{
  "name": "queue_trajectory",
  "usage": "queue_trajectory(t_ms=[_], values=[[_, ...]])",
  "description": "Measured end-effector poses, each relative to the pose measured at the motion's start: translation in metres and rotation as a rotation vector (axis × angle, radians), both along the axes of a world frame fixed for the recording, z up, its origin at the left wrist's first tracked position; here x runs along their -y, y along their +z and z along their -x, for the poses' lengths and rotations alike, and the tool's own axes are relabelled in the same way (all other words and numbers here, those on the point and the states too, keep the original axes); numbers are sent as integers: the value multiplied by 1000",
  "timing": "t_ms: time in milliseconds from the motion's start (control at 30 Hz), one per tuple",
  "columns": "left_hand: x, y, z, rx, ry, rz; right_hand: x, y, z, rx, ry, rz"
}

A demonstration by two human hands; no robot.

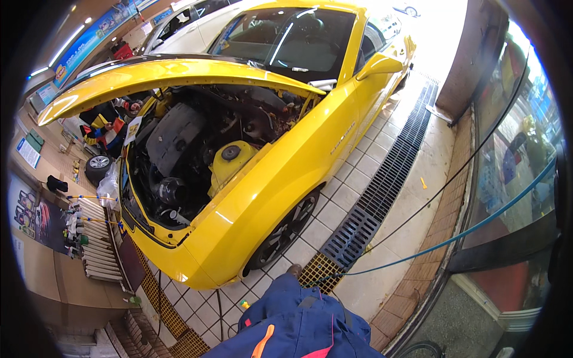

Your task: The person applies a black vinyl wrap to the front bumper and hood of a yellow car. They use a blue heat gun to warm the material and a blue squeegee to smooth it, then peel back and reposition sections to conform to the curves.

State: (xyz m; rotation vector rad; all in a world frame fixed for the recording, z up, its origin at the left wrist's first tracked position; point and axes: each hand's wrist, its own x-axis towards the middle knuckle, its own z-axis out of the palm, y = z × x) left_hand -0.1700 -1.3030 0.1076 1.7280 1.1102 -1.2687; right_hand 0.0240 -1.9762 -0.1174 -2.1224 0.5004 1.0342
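Neither of my hands shows; below me are my dark blue workwear (pixel 292 325) and one brown shoe (pixel 295 269) on the tiles. Before me stands a yellow car (pixel 334 143) with its bonnet (pixel 173 73) raised. The engine bay (pixel 179 137) shows a dark cover and a yellow reservoir (pixel 230 162). Beyond the bay a co-worker (pixel 98 125) in dark, red and yellow clothing is partly hidden by the bonnet.
A floor grate (pixel 388 194) runs along the car's right. Blue (pixel 489 227) and black hoses cross beside a glass front (pixel 507 179) and wall pillar (pixel 462 59). A loose wheel (pixel 97 167), radiator (pixel 98 250) and white car (pixel 179 30) are at left and behind.
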Motion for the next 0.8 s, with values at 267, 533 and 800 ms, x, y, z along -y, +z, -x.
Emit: queue_trajectory(t_ms=[267, 533, 800], values=[[-35, 59, 48, -66, 92, 22, -9, -10, -42, -1, 138, -30], [-74, 106, 94, 298, 394, -10, -63, -1, -114, 54, 356, -69], [-83, 127, 17, 1003, 904, 195, -150, 19, -159, 88, 557, -99]])
